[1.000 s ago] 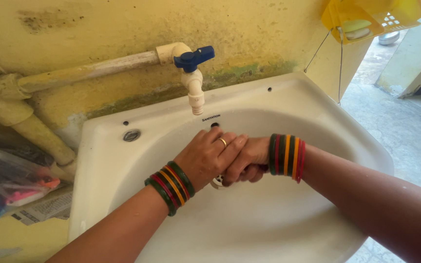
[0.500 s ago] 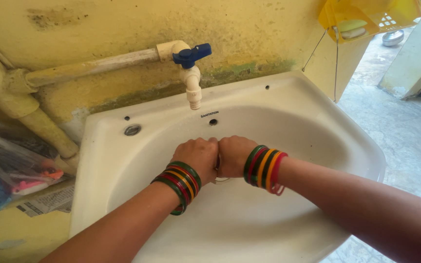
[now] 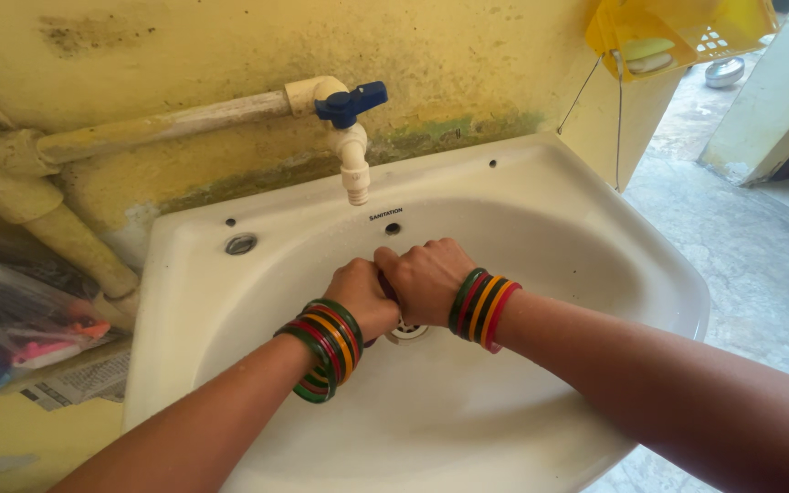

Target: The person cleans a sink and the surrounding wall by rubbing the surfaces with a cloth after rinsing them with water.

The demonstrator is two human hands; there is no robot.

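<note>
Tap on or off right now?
Off, as far as shown: no water falls from the tap spout into the white basin above the left hand and right hand.

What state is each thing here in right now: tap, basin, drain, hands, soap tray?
Tap: no water running.
Basin: unfilled.
Drain: unplugged, partly hidden.
Left hand: fisted, pressed against the right.
Right hand: fisted, over the drain.
Soap tray: hanging, holds soap.

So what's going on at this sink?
A person's left hand and right hand are pressed together over the drain of a white sink, both wrists stacked with coloured bangles. No water runs from the tap with the blue handle. A yellow soap basket hangs on the wall.
</note>
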